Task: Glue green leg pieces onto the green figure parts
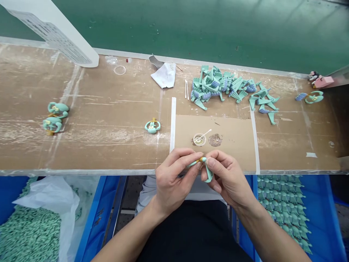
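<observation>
At the table's front edge, my left hand [176, 178] pinches a toy figure [200, 160] with teal and yellow-brown parts, mostly covered by my fingers. Opposite it, my right hand [225, 178] is closed on a teal leg piece [208, 175], whose end hangs below the fingertips. The two pieces meet between my hands; whether they are joined I cannot tell. Just beyond stands a small round dish [199, 139] of clear liquid with a cotton swab [205, 134] in it. Another teal figure [152, 126] lies to the left.
A pile of teal leg pieces [212, 85] lies at the back right, beside loose swabs [187, 90] and a white cloth [165, 75]. Two figures [56, 116] lie far left. Blue bins [94, 222] flank me below the table. A white sign [62, 36] leans in.
</observation>
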Tool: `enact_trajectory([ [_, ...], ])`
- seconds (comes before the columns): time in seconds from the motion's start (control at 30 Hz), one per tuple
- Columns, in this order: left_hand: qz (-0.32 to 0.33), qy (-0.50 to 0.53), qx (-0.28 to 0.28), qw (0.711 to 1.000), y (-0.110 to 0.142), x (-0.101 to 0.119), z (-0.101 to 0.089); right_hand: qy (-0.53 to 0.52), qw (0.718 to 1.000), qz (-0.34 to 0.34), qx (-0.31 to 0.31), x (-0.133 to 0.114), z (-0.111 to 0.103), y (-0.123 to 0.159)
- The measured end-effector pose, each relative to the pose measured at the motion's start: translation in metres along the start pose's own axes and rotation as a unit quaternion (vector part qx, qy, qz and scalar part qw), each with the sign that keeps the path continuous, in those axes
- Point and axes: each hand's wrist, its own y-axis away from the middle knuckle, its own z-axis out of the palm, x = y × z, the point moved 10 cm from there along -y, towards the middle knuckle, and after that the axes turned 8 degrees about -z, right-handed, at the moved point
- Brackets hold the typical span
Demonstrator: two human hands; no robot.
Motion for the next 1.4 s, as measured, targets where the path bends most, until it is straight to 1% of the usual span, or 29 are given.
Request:
enact_trajectory([
  [0.23,0.032,-0.045,-0.013,0.998,0.001,0.019,0.001,-0.056,0.998,0.016,-0.022,0.002,0.008,0.001],
  [0.33,0.052,-0.061,-0.029,0.996,0.000,0.026,0.000,-0.062,0.997,0.024,-0.039,0.004,0.012,0.002],
  [0.43,0.058,-0.076,-0.039,0.995,0.000,0.032,-0.002,-0.070,0.996,0.033,-0.053,0.004,0.016,0.004],
  [0.6,0.075,-0.094,-0.046,0.992,0.000,0.039,-0.004,-0.079,0.994,0.043,-0.060,0.004,0.018,0.007],
  [0.77,0.088,-0.106,-0.057,0.989,0.000,0.039,-0.002,-0.092,0.993,0.047,-0.064,0.007,0.019,0.008],
  [0.9,0.089,-0.092,-0.065,0.990,-0.002,0.036,-0.003,-0.087,0.993,0.052,-0.060,0.009,0.019,0.008],
  [0.97,0.072,-0.070,-0.074,0.992,-0.004,0.032,-0.004,-0.071,0.995,0.049,-0.050,0.010,0.016,0.009],
  [1.03,0.039,-0.037,-0.080,0.995,-0.006,0.026,-0.006,-0.042,0.998,0.030,-0.040,0.007,0.012,0.011],
  [1.17,-0.017,0.037,-0.089,0.995,-0.009,0.017,-0.010,0.052,0.998,-0.020,-0.025,-0.003,0.009,0.022],
  [1.3,-0.036,0.081,-0.074,0.993,-0.011,0.016,-0.014,0.154,0.986,-0.065,-0.016,-0.017,0.016,0.034],
  [1.4,-0.025,0.100,-0.072,0.992,-0.012,0.018,-0.015,0.225,0.965,-0.135,-0.025,-0.031,0.027,0.040],
])
